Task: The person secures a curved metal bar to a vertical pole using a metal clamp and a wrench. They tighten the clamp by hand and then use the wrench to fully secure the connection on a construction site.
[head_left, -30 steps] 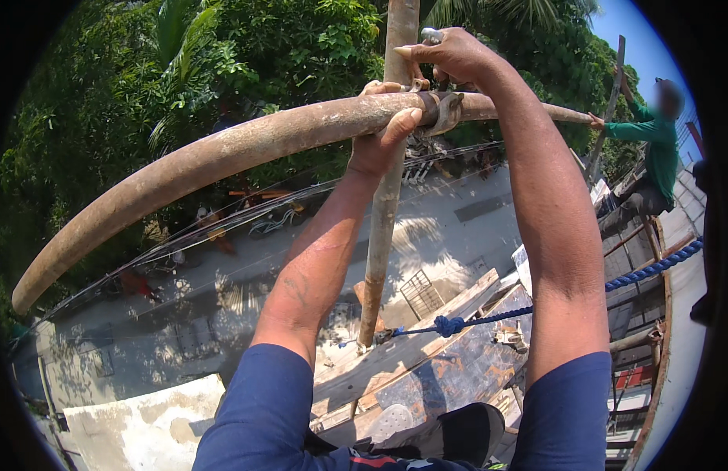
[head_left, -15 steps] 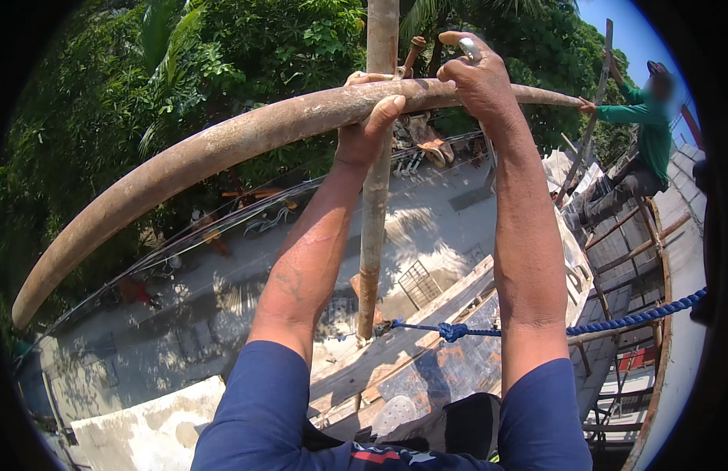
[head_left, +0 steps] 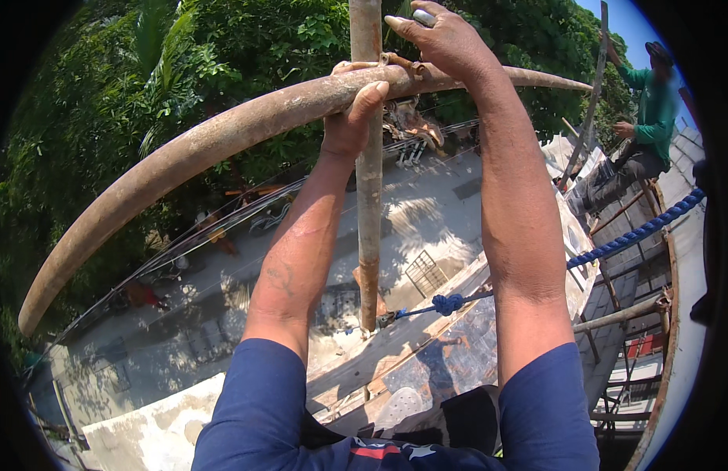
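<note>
A long rusty pipe (head_left: pixel 199 141) crosses an upright metal pole (head_left: pixel 369 188), its ends curving down in the view. My left hand (head_left: pixel 354 118) is wrapped round the pipe just beside the pole, thumb on the near side. At the crossing sits a rusty scaffold clamp (head_left: pixel 401 63), its bolt lying over the top of the pipe. My right hand (head_left: pixel 450 43), with a ring on one finger, is above the pipe to the right of the clamp. Its fingers reach toward the pole and seem to hold nothing; some are cut off by the upper edge.
A co-worker in a green top (head_left: pixel 654 118) sits at the right beside a slanted pole (head_left: pixel 591 94). A knotted blue rope (head_left: pixel 638 231) runs past my right arm. Wooden planks (head_left: pixel 340 388) lie below me. Far down is a paved street (head_left: pixel 183 314) with wires and trees.
The clamp's bolt has tipped from upright to lying over the pipe. My right hand has moved up and left. The co-worker's hand has left the pipe's far end and dropped lower.
</note>
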A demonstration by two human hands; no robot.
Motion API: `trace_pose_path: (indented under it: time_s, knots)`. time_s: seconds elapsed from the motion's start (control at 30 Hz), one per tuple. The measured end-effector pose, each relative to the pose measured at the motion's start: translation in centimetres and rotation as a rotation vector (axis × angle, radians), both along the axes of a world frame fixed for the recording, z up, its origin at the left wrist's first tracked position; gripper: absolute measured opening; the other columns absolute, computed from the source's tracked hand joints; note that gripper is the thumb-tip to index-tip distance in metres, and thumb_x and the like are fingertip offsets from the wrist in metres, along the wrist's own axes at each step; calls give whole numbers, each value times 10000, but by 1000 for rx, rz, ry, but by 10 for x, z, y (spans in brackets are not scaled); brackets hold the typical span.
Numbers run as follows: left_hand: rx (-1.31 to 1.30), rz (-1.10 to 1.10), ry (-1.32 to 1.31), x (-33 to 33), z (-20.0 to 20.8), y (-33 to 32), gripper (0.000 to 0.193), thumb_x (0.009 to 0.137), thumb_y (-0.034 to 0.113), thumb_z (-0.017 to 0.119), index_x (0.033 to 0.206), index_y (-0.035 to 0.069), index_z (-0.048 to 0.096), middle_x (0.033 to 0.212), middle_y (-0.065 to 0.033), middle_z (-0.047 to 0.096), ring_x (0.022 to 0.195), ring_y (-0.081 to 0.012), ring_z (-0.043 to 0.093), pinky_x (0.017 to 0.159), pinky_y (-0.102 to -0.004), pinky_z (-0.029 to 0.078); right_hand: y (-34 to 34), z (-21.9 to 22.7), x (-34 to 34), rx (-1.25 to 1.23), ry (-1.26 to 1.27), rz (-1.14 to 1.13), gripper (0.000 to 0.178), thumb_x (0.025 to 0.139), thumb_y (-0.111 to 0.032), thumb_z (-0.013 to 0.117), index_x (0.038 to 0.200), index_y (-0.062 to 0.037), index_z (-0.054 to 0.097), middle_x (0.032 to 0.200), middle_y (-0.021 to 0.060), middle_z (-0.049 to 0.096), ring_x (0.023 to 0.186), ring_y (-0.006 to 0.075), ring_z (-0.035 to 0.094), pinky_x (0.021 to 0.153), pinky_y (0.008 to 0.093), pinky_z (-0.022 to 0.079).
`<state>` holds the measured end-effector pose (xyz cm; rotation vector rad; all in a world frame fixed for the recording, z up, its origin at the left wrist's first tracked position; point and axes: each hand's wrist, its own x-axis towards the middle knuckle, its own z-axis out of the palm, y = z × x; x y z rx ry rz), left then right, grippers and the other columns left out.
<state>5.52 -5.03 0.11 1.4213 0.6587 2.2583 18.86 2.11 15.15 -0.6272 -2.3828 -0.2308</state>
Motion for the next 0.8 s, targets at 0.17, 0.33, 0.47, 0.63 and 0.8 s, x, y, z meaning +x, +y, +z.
trace_pose_path:
  time_s: [0.17,0.33,0.47,0.63,0.8]
  knots:
    - [38,63,13,4,3,-3,464,855,317,745,1199,42,601,1112,-66,662,1042,-151,616,962,-329,485,-43,-25,31,-223,251,-133,450,943,-402,694,1212,-44,651,1045,188,736,967,320,722,839,391,580]
    - [36,79,24,4,2,-1,468,846,331,738,1190,38,619,1107,-69,671,1033,-151,615,960,-329,477,-83,-85,79,-714,376,-118,504,905,-379,754,1198,12,631,969,180,728,889,204,712,810,342,563]
    - [17,72,25,0,-2,0,474,849,317,753,1201,38,600,1131,-71,646,1058,-155,611,977,-330,476,-76,-91,66,-709,386,-11,424,888,-285,766,1158,14,633,924,124,713,814,152,675,740,308,550]
    - [36,57,11,1,-2,2,491,849,317,737,1219,29,593,1131,-87,665,1046,-162,633,963,-328,495,-46,-54,39,-665,410,58,449,843,-304,728,1108,49,647,927,157,723,813,216,707,759,337,567]
    - [43,60,12,3,-1,1,477,865,312,723,1219,23,584,1136,-93,660,1041,-161,633,955,-327,500,-27,-28,15,-339,236,-32,469,824,-395,689,1022,28,717,896,205,740,845,310,738,789,391,584]
